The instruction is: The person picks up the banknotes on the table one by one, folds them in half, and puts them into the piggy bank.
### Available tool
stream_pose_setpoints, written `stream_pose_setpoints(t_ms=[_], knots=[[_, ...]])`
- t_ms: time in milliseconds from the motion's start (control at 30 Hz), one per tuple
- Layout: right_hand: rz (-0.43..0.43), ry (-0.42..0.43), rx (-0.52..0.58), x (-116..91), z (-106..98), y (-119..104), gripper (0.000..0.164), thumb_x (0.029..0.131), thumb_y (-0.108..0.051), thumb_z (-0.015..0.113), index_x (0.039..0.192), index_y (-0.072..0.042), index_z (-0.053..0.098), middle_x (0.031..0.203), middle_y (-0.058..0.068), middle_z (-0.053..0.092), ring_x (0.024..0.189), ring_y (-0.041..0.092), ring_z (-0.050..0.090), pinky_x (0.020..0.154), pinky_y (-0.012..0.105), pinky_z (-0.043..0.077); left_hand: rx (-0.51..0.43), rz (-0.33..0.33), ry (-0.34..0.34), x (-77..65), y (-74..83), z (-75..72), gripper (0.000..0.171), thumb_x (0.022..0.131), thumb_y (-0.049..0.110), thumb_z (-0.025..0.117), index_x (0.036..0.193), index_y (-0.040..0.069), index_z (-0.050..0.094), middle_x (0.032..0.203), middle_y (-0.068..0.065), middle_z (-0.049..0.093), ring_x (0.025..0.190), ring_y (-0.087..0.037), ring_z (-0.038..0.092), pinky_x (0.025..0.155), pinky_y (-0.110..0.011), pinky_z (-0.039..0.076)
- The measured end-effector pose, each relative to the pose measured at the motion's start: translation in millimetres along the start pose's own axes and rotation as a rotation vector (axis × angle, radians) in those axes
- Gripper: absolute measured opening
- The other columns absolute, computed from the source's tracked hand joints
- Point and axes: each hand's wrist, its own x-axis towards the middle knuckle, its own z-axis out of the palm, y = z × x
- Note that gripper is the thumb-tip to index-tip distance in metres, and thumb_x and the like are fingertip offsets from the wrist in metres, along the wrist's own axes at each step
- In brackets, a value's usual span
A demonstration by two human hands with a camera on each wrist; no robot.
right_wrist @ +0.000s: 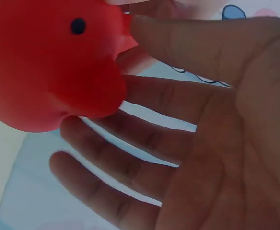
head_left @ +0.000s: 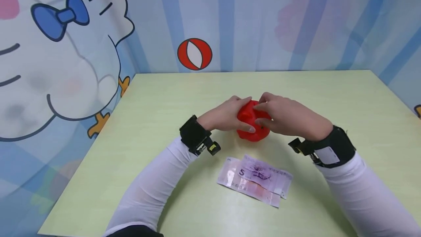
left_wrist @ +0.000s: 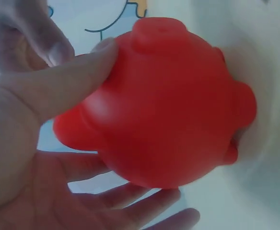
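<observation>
A glossy red piggy bank (head_left: 250, 120) sits on the table between both hands; one black eye shows in the right wrist view. The left hand (head_left: 227, 115) holds it from the left, thumb across the near side and fingers spread around the far side. From the right, the right hand (head_left: 286, 116) reaches over it, thumb and forefinger at its upper part. In the right wrist view, that hand's other fingers (right_wrist: 97, 143) lie along a rounded red bulge of the bank. Nearer the body, a purple banknote (head_left: 263, 175) overlaps a pinkish banknote (head_left: 230, 173).
The pale yellow-green tabletop (head_left: 131, 145) runs back to a blue striped wall cloth (head_left: 250, 21). A cartoon figure with a blue bow tie (head_left: 65, 15) is printed at the left. Black wrist cameras (head_left: 197, 136) sit over the white sleeves.
</observation>
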Motion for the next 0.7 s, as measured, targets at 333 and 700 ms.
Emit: stream_pose_setpoints(t_ms=[333, 700], knots=[[-0.052, -0.007, 0.013, -26.4, -0.9, -29.1, 0.019, 0.083, -0.024, 0.078, 0.074, -0.019, 0.062, 0.064, -0.009, 0.051, 0.056, 0.007, 0.046, 0.05, 0.023, 0.042, 0.264, 0.162, 0.364, -54.4, 13.4, 4.5, 0.074, 0.085, 0.03, 0.076, 0.147, 0.02, 0.039, 0.15, -0.013, 0.032, 0.139, -0.028, 0.029, 0.094, -0.034, 0.053], [0.184, -0.39, 0.135, -39.5, 70.9, -22.2, 0.058, 0.067, -0.055, 0.083, 0.096, -0.015, 0.053, 0.089, -0.002, 0.046, 0.067, 0.012, 0.051, 0.06, 0.028, 0.046, 0.173, 0.257, 0.42, -68.2, 8.5, 8.8, 0.043, 0.086, 0.024, 0.074, 0.127, 0.02, 0.06, 0.141, -0.006, 0.042, 0.128, -0.02, 0.042, 0.094, -0.029, 0.052]])
